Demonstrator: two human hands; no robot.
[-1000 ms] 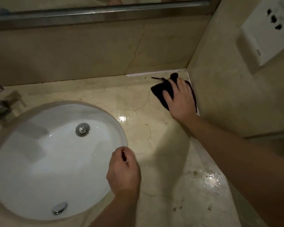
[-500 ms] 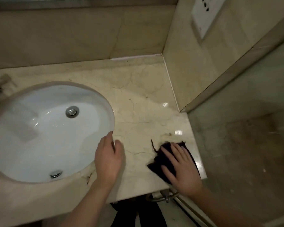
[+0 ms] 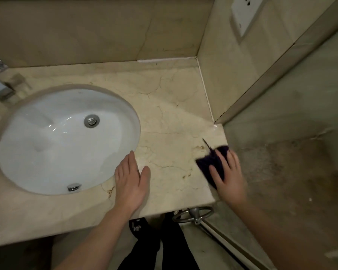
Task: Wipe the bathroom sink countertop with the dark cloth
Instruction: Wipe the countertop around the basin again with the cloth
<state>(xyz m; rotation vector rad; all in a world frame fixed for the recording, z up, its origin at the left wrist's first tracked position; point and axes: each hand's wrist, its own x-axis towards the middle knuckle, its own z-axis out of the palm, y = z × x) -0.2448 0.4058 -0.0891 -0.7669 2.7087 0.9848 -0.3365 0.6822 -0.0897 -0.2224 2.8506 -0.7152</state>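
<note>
Mid-wipe: right hand [image 3: 229, 177], fingers spread flat, presses the dark cloth [image 3: 213, 163] at the countertop's [image 3: 170, 117] right edge; left hand [image 3: 130, 181] rests flat, fingers together. Next stroke probably needs the unwiped front edge.

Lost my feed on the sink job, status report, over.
Right hand pressing dark cloth flat at countertop right edge. Left hand flat by sink rim. Nothing blocking the cloth.

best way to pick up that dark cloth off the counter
Probably pinch the bunched cloth at its exposed far-left part, coming from above. The right hand presses flat on its near half, and it overhangs the countertop at the right edge, so that side is covered.
</note>
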